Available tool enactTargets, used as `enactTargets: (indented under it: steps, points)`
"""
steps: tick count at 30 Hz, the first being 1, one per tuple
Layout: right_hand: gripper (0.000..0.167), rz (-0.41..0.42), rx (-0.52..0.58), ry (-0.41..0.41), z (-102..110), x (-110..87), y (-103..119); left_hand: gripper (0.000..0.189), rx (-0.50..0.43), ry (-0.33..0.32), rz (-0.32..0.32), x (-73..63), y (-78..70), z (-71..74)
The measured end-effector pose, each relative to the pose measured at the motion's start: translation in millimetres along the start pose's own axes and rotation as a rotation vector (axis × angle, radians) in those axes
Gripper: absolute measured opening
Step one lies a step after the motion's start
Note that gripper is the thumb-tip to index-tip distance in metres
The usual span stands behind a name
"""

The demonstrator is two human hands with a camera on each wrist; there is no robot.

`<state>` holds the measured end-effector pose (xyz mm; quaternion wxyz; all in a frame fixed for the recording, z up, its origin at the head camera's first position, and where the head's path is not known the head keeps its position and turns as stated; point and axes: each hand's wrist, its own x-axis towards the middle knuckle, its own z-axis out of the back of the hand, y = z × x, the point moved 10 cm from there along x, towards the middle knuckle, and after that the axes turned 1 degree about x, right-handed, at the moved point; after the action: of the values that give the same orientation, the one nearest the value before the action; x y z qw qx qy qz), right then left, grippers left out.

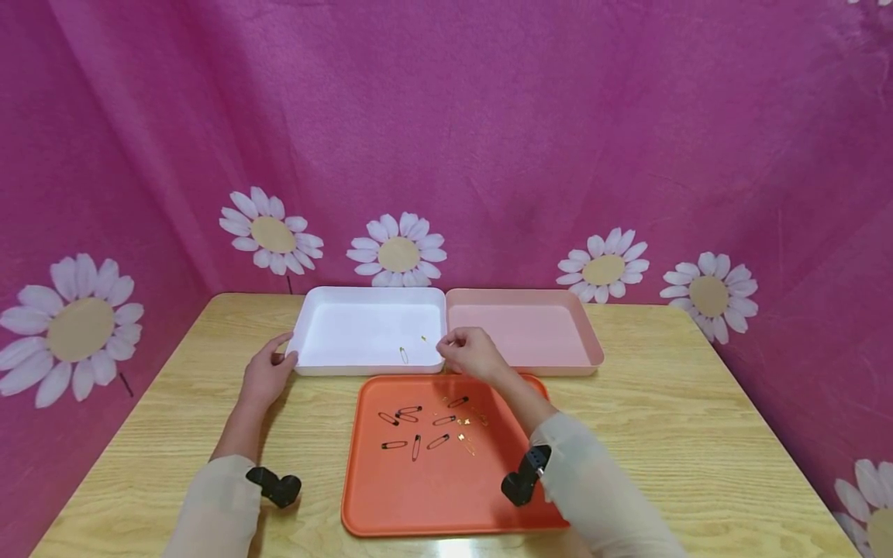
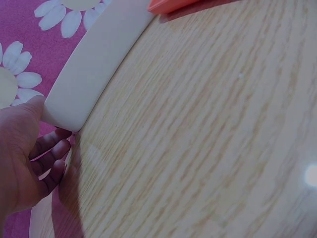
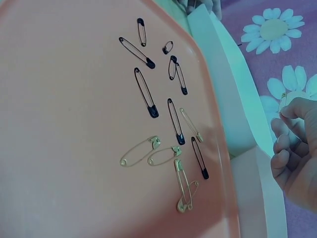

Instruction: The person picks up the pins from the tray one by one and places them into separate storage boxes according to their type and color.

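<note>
My left hand [image 1: 268, 372] holds the near left corner of a white tray [image 1: 370, 368]; in the left wrist view its thumb lies against the wall, the other fingers bent near the base. My right hand [image 1: 473, 353] is over the seam between the white tray and a pink tray [image 1: 530, 370]. Thumb and forefinger pinch a small gold safety pin [image 3: 283, 96], partly hidden by the fingertips. Two gold pins lie in the white tray, one being a slim safety pin [image 1: 403, 355]. Several black safety pins [image 3: 146, 93] and gold safety pins [image 3: 140, 151] are scattered on the orange tray [image 1: 418, 504].
The white and pink trays stand side by side at the back of the wooden table [image 1: 649, 434], with the orange tray in front of them. A magenta curtain [image 1: 474, 155] with daisies hangs behind. Each forearm wears a black camera, such as the left one [image 1: 275, 487].
</note>
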<state>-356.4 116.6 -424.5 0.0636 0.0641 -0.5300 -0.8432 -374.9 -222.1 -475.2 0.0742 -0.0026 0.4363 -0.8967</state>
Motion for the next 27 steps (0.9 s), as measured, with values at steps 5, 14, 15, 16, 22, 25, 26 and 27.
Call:
enactTargets:
  steps: [5,14,15,16,22,25,26,27]
  points:
    - [0.017,-0.014,0.016,-0.008,-1,1.4,-2,0.049,-0.001,0.003,0.000,-0.7,-0.6,-1.0]
    - [0.017,-0.040,0.100,-0.034,-3,9.8,-5,0.050,-0.021,0.007,0.008,-1.9,-0.7,0.0]
    - [0.017,-0.043,0.097,-0.037,-4,10.5,-5,0.050,-0.023,0.009,0.008,-2.0,-0.6,-0.2]
    - [0.017,-0.047,0.091,-0.039,-4,11.1,-5,0.050,-0.025,0.010,0.009,-2.1,-0.5,-0.2]
    - [0.023,-0.087,0.107,-0.026,-7,14.0,-7,0.050,-0.027,0.004,0.013,-1.6,0.3,0.8]
    - [0.024,-0.095,0.111,-0.027,-8,14.9,-6,0.050,-0.026,0.001,0.006,-1.4,-0.4,0.7]
    - [0.023,-0.095,0.105,-0.030,-8,15.6,-6,0.050,-0.027,0.002,0.007,-1.5,-0.4,0.5]
    - [0.022,-0.095,0.097,-0.034,-8,16.4,-7,0.050,-0.029,0.004,0.008,-1.5,-0.4,0.1]
